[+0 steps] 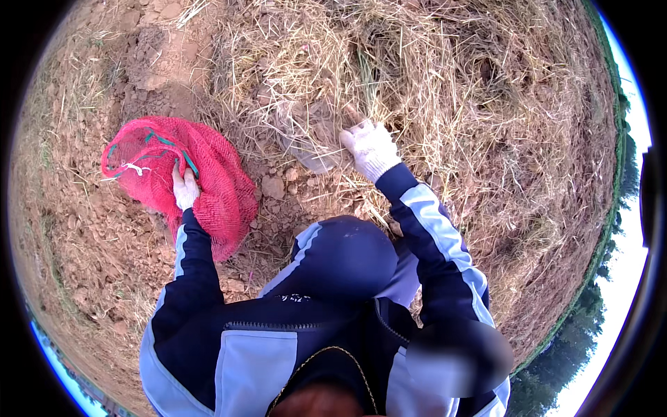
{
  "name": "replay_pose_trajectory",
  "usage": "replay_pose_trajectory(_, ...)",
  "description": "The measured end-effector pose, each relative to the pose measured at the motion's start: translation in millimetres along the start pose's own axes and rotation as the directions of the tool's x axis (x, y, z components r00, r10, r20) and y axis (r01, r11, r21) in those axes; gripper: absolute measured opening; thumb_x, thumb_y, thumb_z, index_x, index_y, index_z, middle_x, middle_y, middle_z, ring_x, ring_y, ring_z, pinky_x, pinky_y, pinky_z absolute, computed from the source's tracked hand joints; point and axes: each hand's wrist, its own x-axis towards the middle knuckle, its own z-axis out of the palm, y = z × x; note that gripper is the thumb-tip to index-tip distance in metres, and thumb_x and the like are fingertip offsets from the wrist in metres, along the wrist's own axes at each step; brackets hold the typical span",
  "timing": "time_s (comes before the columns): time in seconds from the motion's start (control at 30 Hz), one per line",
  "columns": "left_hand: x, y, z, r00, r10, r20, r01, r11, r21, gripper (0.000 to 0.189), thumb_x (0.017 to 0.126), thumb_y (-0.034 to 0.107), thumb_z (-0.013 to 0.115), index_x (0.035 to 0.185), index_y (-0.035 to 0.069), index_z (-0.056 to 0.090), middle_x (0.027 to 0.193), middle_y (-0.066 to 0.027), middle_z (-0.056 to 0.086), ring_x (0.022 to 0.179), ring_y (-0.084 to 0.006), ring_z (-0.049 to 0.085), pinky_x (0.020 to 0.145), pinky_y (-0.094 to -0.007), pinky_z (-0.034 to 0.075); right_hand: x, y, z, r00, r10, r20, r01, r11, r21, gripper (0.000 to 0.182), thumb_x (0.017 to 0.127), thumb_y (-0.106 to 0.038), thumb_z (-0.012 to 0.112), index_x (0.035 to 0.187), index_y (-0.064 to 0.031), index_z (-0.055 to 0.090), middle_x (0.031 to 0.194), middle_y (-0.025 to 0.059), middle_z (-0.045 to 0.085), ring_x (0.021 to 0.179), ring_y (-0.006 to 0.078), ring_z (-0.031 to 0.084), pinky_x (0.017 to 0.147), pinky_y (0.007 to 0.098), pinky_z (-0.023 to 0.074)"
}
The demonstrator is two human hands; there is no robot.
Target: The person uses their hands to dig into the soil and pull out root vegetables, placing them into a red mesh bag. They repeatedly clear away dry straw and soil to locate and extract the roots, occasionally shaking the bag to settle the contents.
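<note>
My left hand (186,188), in a white knit glove, grips the rim of a red mesh sack (224,182). The sack's mouth gapes open, with green trim and a white tie (136,169) at its edge. My right hand (371,148), gloved in white too, is closed in a fist low over the straw. A brown stick-like piece (354,112) juts from the far side of that fist; its other end is lost among the stalks. Just left of the fist, a sheet of clear plastic film (312,154) lies partly under straw (307,68).
Dry straw covers the ground ahead and to the right. Bare reddish soil (169,68) with clods shows at the upper left. A stone-like clod (273,186) lies between the sack and the film. My bent knee (349,255) is close below the hands. Trees (565,344) line the field's right edge.
</note>
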Motion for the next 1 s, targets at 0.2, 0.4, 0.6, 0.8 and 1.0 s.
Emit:
replay_pose_trajectory(0.2,0,4,3,0.982,-0.057,0.179,0.067,0.996,-0.051,0.066,0.092,0.038,0.055,0.149,0.008,0.041,0.117,-0.0272,0.065,0.105,-0.0388,0.063,0.094,-0.0455,0.047,-140,28,61,0.997,0.075,0.016,-0.076,0.997,0.030,0.026,0.086,-0.016,0.055,0.111,-0.0206,0.062,0.117,0.0009,0.064,0.120,0.0258,0.055,0.104,0.0493,0.0385)
replay_pose_trajectory(0.4,-25,79,-61,0.954,-0.026,0.299,-0.095,0.920,0.381,0.073,0.089,0.038,0.065,0.150,0.008,0.038,0.130,-0.0288,0.057,0.116,-0.0414,0.059,0.098,-0.0474,0.047,-162,5,54,0.891,0.184,-0.415,-0.117,0.976,0.182,0.023,0.081,-0.015,0.058,0.103,-0.0179,0.065,0.117,0.0018,0.065,0.115,0.0288,0.056,0.099,0.0476,0.0440)
replay_pose_trajectory(0.6,-60,263,-179,0.648,0.731,-0.217,-0.512,0.628,0.586,0.045,0.091,0.021,0.069,0.132,0.007,0.058,0.123,-0.0224,0.060,0.106,-0.0340,0.063,0.093,-0.0436,0.052,-165,-11,38,0.814,0.320,-0.484,-0.158,0.925,0.346,0.016,0.080,-0.013,0.061,0.094,-0.0125,0.069,0.119,0.0041,0.067,0.115,0.0322,0.056,0.096,0.0428,0.0459)
replay_pose_trajectory(0.8,-110,374,-54,0.442,0.895,0.064,-0.837,0.437,-0.329,0.016,0.091,0.005,0.065,0.106,0.003,0.069,0.101,-0.0112,0.070,0.090,-0.0208,0.068,0.079,-0.0302,0.053,-169,-22,52,0.775,0.377,-0.507,-0.135,0.883,0.450,0.021,0.079,-0.013,0.062,0.099,-0.0151,0.067,0.120,0.0018,0.065,0.116,0.0333,0.055,0.097,0.0452,0.0451)
replay_pose_trajectory(1.0,-189,339,148,-0.077,0.628,0.774,-0.848,0.368,-0.382,0.032,0.093,0.027,0.056,0.121,0.012,0.058,0.106,-0.0145,0.069,0.100,-0.0375,0.066,0.085,-0.0479,0.051,-165,-40,27,0.825,0.312,-0.470,-0.102,0.902,0.420,0.014,0.083,-0.015,0.058,0.092,-0.0147,0.069,0.122,0.0038,0.066,0.125,0.0334,0.052,0.104,0.0438,0.0425)
